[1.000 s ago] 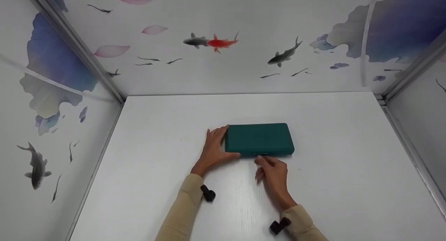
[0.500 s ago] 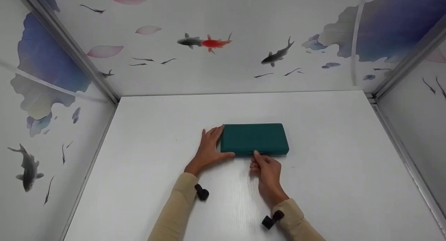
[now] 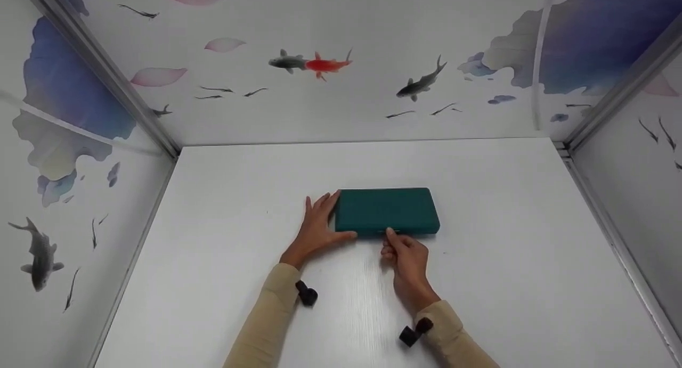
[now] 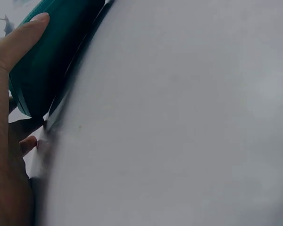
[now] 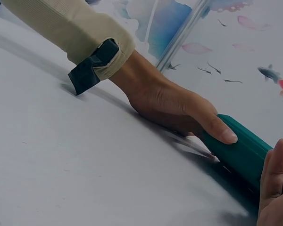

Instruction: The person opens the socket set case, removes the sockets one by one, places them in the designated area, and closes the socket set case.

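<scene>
A flat dark green case [image 3: 389, 211] lies closed on the white table. My left hand [image 3: 315, 232] holds its left end, thumb along the front side and fingers at the left side toward the back corner. In the left wrist view, that thumb lies on the green case [image 4: 56, 56]. My right hand [image 3: 411, 259] is at the middle of the front side, its thumb on the small latch there and the other fingers curled beneath. The right wrist view shows my left hand [image 5: 179, 106] across from the partly visible right hand [image 5: 276, 197]; the latch is hidden there.
The white table [image 3: 240, 197] is bounded by a back wall [image 3: 351, 112] and side walls printed with fish and lotus leaves. Metal posts stand at the back corners. A small black device [image 3: 307, 293] is strapped to each sleeved wrist.
The right thumb has moved up from below the front edge onto the latch area. The left hand keeps its hold. The whole view has shifted slightly; the case stays closed.
</scene>
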